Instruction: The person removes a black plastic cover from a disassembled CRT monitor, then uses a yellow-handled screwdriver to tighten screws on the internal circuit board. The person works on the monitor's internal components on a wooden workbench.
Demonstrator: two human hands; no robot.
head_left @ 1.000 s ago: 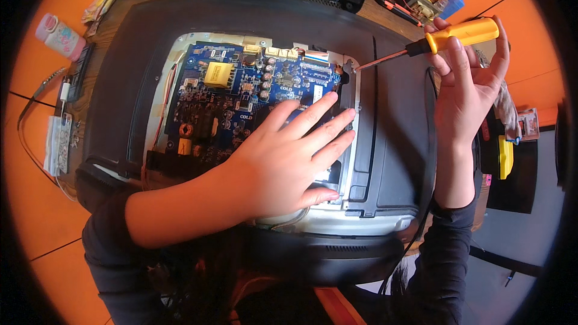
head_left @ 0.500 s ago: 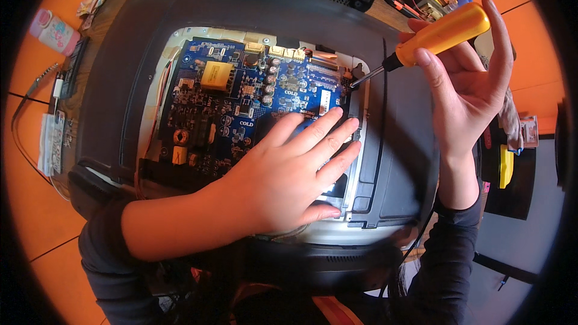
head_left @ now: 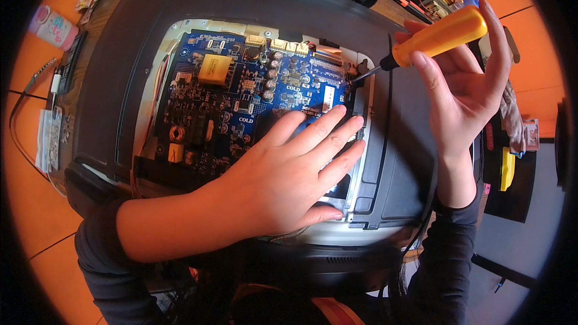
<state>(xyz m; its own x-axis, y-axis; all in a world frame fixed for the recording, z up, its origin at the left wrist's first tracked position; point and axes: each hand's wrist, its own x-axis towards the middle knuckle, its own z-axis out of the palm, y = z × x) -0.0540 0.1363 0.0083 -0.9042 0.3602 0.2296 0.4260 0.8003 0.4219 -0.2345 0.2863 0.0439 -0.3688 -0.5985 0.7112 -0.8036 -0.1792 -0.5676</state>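
Grasping the yellow-handled screwdriver (head_left: pixel 442 36), my right hand (head_left: pixel 460 96) is curling its fingers around the handle and slanting the shaft down to the left. The tip is pointing into a dark spot at the upper right edge of the blue circuit board (head_left: pixel 292 95); from here I am not managing to make out whether it is seating in a screw. My left hand (head_left: pixel 295 171) is holding nothing: it is lying palm down, fingers spreading over the board's lower right part. That board is sitting in the pale-rimmed recess of a black housing (head_left: pixel 114 93), bearing a yellow transformer (head_left: pixel 215 70) with a column of capacitors (head_left: pixel 269 75) standing to its right. Beyond the housing's left side, a pink-capped bottle (head_left: pixel 54 27) is showing.
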